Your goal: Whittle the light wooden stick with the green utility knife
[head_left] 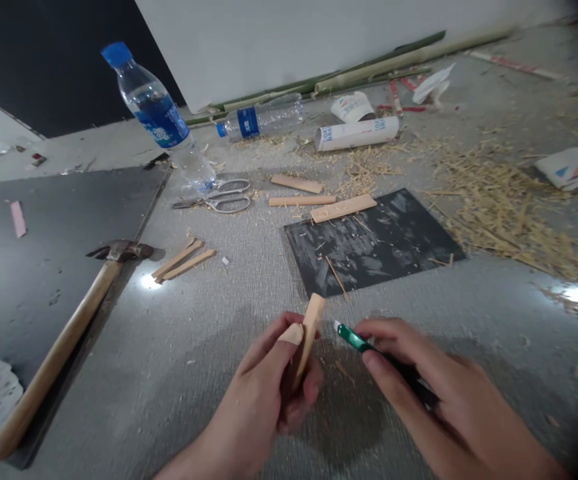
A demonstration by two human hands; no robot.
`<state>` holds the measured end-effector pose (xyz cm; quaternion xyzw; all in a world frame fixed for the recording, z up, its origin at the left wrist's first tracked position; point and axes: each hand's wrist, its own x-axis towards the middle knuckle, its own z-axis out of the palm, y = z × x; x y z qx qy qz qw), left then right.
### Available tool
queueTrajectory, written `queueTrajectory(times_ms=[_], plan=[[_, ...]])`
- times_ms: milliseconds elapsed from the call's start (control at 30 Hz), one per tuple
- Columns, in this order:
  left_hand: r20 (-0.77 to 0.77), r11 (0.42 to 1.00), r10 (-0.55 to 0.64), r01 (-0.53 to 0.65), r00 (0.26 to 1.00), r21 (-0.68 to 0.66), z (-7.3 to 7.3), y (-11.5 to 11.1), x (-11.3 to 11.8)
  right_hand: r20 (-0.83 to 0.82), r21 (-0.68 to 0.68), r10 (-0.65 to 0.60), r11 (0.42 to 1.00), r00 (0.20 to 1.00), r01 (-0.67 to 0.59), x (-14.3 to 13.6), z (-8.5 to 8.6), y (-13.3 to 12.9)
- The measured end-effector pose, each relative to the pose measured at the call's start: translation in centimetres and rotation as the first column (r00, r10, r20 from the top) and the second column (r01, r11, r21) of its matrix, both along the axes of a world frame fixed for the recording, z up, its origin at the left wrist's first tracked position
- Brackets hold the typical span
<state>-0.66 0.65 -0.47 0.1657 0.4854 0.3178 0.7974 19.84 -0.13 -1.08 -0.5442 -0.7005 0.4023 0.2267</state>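
Between the thumb and fingers of my left hand [263, 393] stands a narrow strip of pale wood [313, 317], tilted a little, its upper end free. My right hand [433, 380] grips a green utility knife [356, 339], whose short blade tip points toward the strip without touching it. A pale covering, perhaps tape, wraps the left thumb's tip. Beyond both hands lies a scuffed black board [379, 243]; another wooden piece [343, 208] rests across its far edge. Two more flat wooden pieces lie just behind that one. Part of the knife's handle is hidden in my palm.
A claw hammer [73, 333] lies at left on the edge of a dark panel [69, 220]. Scissors [223, 200], an upright water bottle [156, 113], a lying bottle [263, 119] and a paper tube [357, 133] stand farther back. Wood shavings [503, 207] cover the right side.
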Motion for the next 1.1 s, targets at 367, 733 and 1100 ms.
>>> queueTrajectory(times_ms=[367,733,1100], plan=[[0.012,0.993,-0.048,0.046,0.999,0.110,0.3,-0.3,0.1,-0.255,-0.374,0.075,0.912,0.964,-0.170,-0.4,1.2,0.9],[-0.233,0.948,-0.115,0.177,0.966,0.266,1.2,-0.9,0.4,-0.183,-0.434,-0.025,0.899,0.983,-0.058,0.0,0.3,0.0],[-0.610,0.773,-0.145,0.474,0.779,0.422,1.1,-1.1,0.0,-0.284,-0.605,-0.099,0.790,0.954,-0.098,-0.4,0.1,-0.4]])
